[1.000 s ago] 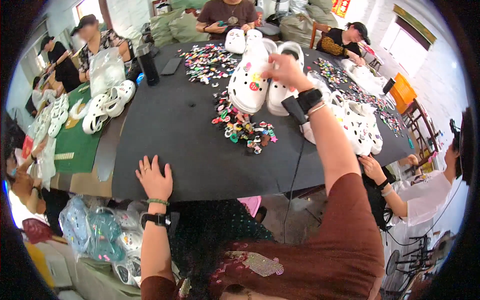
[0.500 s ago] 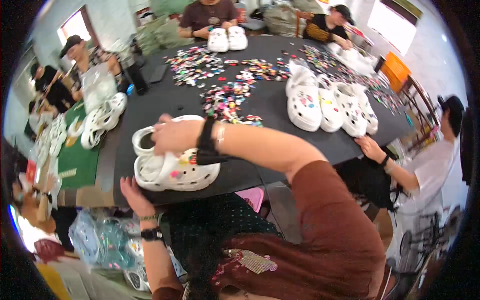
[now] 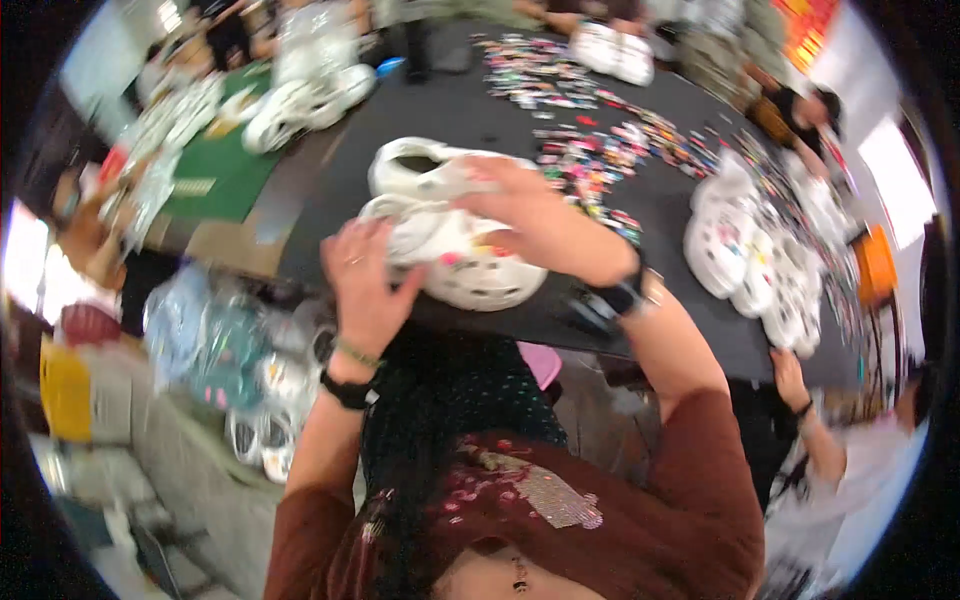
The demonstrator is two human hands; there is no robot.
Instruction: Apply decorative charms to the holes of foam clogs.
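Two white clogs lie side by side on the dark table, their toes toward the right. The near clog [image 3: 478,285] carries a pink and a red-orange charm on its upper. Behind it is the far clog [image 3: 425,180]. My left hand [image 3: 368,275] is at the near clog's heel, fingers stretched and thumb spread apart. Across the uppers reaches my right hand [image 3: 535,215], blurred, with its fingers over the far clog and its thumb by the near clog's charms. Whether it grips either clog I cannot tell.
Loose colourful charms [image 3: 590,160] are strewn beyond my right hand. More white clogs [image 3: 725,240] stand at the right, beside a co-worker's hand [image 3: 790,378]. Other clogs [image 3: 305,110] lie near a green mat [image 3: 225,180] at the far left. Bagged shoes [image 3: 215,335] sit below the table's left edge.
The view has swung, so the table appears shifted up and to the right. My left hand has come from beside the heel to against it. My right hand has moved from the heels to the uppers.
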